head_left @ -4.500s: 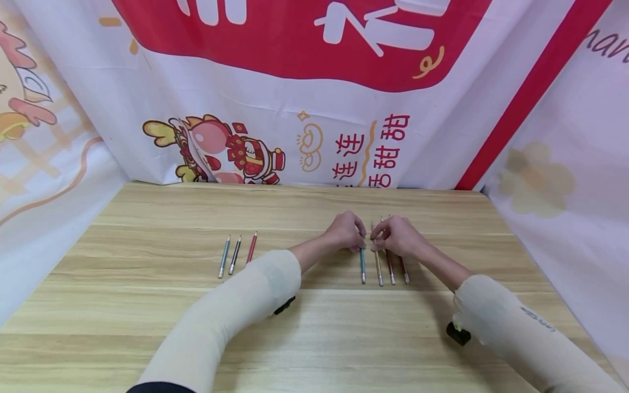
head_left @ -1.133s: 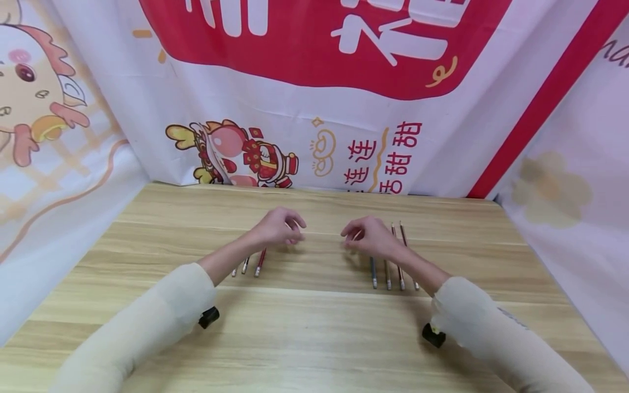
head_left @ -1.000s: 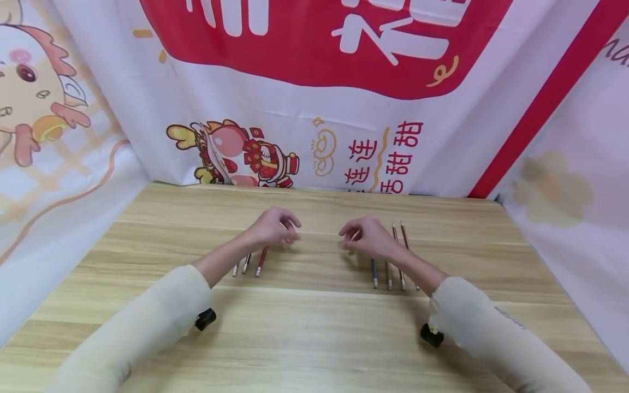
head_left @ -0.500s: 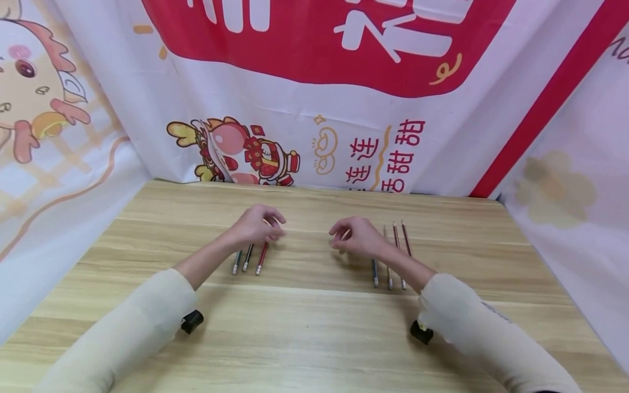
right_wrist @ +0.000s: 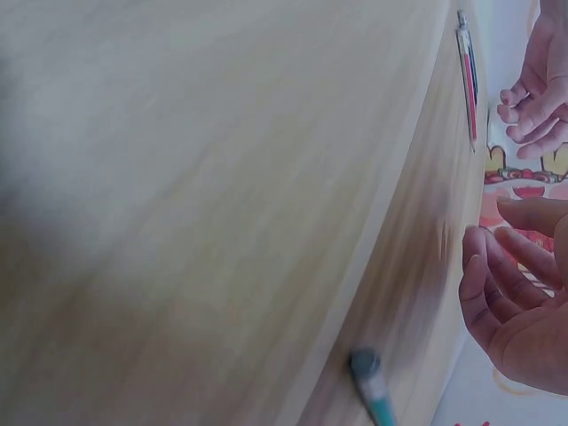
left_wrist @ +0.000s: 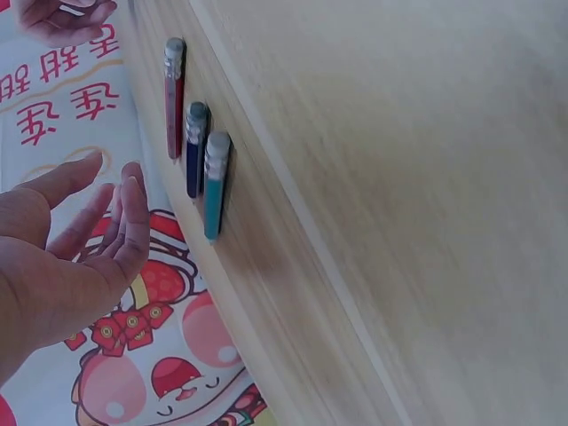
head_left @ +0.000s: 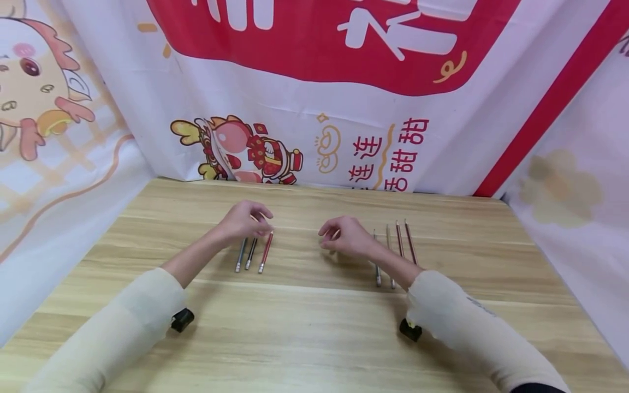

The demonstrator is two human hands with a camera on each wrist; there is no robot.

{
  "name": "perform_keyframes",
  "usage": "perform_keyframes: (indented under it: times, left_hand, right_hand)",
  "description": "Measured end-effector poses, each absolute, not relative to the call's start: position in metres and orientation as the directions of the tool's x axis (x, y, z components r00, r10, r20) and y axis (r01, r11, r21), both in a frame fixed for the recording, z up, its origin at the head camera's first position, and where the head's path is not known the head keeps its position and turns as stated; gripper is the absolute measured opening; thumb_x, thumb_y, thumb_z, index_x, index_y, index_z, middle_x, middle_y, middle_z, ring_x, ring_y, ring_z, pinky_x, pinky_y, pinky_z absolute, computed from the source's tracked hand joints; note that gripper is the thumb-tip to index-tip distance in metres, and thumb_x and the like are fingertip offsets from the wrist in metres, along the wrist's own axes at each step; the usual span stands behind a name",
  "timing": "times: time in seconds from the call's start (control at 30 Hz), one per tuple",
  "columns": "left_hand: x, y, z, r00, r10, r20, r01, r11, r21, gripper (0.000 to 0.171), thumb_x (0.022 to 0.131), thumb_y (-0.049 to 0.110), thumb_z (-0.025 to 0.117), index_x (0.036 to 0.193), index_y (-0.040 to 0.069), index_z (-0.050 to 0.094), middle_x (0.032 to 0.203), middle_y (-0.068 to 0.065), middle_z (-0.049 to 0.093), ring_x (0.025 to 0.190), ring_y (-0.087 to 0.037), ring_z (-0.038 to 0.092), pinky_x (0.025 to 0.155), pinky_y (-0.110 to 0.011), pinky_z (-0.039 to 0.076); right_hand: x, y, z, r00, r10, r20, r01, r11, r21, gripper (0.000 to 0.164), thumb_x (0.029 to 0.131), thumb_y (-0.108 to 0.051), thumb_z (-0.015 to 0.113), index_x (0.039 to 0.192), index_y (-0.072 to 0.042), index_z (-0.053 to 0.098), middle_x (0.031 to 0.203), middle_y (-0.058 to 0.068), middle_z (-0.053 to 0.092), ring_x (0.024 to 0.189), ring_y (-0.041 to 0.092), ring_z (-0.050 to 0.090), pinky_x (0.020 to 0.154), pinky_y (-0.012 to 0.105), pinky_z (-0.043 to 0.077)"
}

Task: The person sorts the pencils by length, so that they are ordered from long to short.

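My left hand (head_left: 245,221) hovers over the far ends of three pencils on the left, its fingers loosely bent and holding nothing. Those are a teal pencil (left_wrist: 215,191), a dark blue pencil (left_wrist: 194,151) and a red pencil (head_left: 266,252), whose tip lies right by the fingertips. Near the middle, my right hand (head_left: 344,236) is held above the table with thumb and fingers apart, nothing between them. Its forearm crosses over the right-hand row, which has a blue-teal pencil (head_left: 377,273), a natural wood-coloured pencil (head_left: 389,237), a reddish-brown pencil (head_left: 399,238) and a dark red pencil (head_left: 410,243).
The wooden table (head_left: 304,333) ends at the back against a printed white and red curtain (head_left: 295,98). More printed cloth hangs along the left and right sides. Every pencil lies with its eraser end toward me.
Both hands were at the right-hand row, fingers on the teal and wood-coloured pencils. They have let go and moved left: the left hand to the left group, the right hand to the middle.
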State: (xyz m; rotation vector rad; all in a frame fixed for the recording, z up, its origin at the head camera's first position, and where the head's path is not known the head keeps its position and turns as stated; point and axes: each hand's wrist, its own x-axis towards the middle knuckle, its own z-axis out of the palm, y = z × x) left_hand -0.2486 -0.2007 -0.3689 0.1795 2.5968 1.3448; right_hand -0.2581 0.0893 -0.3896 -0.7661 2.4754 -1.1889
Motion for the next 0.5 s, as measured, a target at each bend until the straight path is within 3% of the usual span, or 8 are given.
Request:
perform_keyframes:
  times: [0.27,0.5]
  left_hand:
    - [-0.247,-0.214,-0.37,-0.975,0.191,-0.115,0.027,0.613,0.79,0.031,0.09,-0.003,0.074,0.117,-0.015,0.065,0.086,-0.014,0.065,0.073,-0.022,0.067,0.069,-0.036,0.063]
    - [-0.244,-0.223,-0.371,-0.978,0.162,-0.129,0.009,0.658,0.753,0.018,0.09,-0.001,0.074,0.106,-0.01,0.07,0.087,-0.011,0.063,0.076,-0.024,0.065,0.064,-0.026,0.057]
  right_hand:
    - [-0.256,0.061,-0.394,-0.801,-0.597,-0.033,-0.331,0.49,-0.806,0.022,0.088,0.002,0.076,0.109,0.008,0.071,0.082,0.009,0.071,0.067,0.018,0.067,0.061,0.022,0.056]
    - [-0.254,0.039,-0.396,-0.799,-0.598,-0.059,-0.303,0.486,-0.82,0.019,0.09,0.003,0.075,0.108,0.007,0.071,0.08,0.009,0.07,0.064,0.023,0.069,0.056,0.023,0.056]
